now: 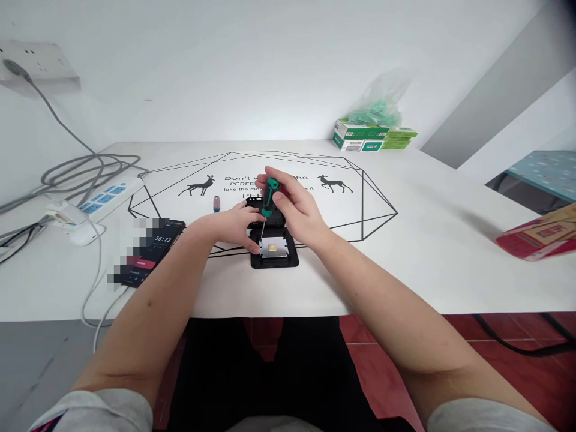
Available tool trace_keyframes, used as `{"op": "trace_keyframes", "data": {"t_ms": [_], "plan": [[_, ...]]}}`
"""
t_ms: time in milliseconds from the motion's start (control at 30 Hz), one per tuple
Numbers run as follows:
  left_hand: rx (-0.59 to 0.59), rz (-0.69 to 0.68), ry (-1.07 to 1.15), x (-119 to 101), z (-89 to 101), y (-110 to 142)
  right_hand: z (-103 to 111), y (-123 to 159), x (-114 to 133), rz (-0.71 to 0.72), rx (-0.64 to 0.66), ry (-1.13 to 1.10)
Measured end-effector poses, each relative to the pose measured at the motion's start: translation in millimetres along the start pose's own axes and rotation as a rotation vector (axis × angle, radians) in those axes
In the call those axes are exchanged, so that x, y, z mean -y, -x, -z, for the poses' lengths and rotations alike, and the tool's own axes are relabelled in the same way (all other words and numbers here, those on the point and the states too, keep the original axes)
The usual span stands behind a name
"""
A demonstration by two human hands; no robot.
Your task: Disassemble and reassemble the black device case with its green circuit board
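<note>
A green-and-black screwdriver (270, 195) stands nearly upright in my right hand (299, 210), its handle between the thumb and fingers. The thin shaft points down to the left side of a silver metal plate (281, 249) with a small gold-coloured square. That plate lies in a black, hinged-looking case (275, 263) opened flat on the table, its far half partly covered by my hands. My left hand (227, 225) has its thumb at the plate's left edge and its other fingers spread towards the far half. Whether the screwdriver tip sits in a screw is too small to tell.
A second, small screwdriver (216, 203) lies left of the case. A phone (157, 252) and a power strip (105, 201) with cables are at the left. Green-and-white boxes (360, 135) under a plastic bag (382, 102) stand at the back, a red package (537, 234) at the right.
</note>
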State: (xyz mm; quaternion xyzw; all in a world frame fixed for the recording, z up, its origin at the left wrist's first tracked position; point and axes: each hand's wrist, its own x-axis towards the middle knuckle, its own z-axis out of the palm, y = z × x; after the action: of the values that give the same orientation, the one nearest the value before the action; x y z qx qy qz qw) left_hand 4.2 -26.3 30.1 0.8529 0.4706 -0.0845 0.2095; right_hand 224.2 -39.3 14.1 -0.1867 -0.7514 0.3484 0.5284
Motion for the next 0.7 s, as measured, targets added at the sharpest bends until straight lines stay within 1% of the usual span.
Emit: {"op": "trace_keyframes", "data": {"t_ms": [100,233,333,400,567,700], "plan": [[0.019,0.031,-0.020,-4,1.9,1,3,-2,1,0.036,-0.005,0.116],[0.015,0.016,-0.021,-7,3.7,3,8,-5,-3,0.132,-0.082,0.241],[0.023,0.029,-0.015,-8,4.1,4,9,-6,-5,0.114,-0.143,0.226],[0.026,0.038,-0.012,-6,3.4,4,8,-5,-5,0.090,-0.151,0.191],[-0.018,-0.024,0.017,4,-1.9,-1,4,-5,-4,0.041,-0.167,0.120],[-0.023,-0.031,0.023,9,-4.3,-3,2,-5,-7,-0.002,-0.198,0.064]]}}
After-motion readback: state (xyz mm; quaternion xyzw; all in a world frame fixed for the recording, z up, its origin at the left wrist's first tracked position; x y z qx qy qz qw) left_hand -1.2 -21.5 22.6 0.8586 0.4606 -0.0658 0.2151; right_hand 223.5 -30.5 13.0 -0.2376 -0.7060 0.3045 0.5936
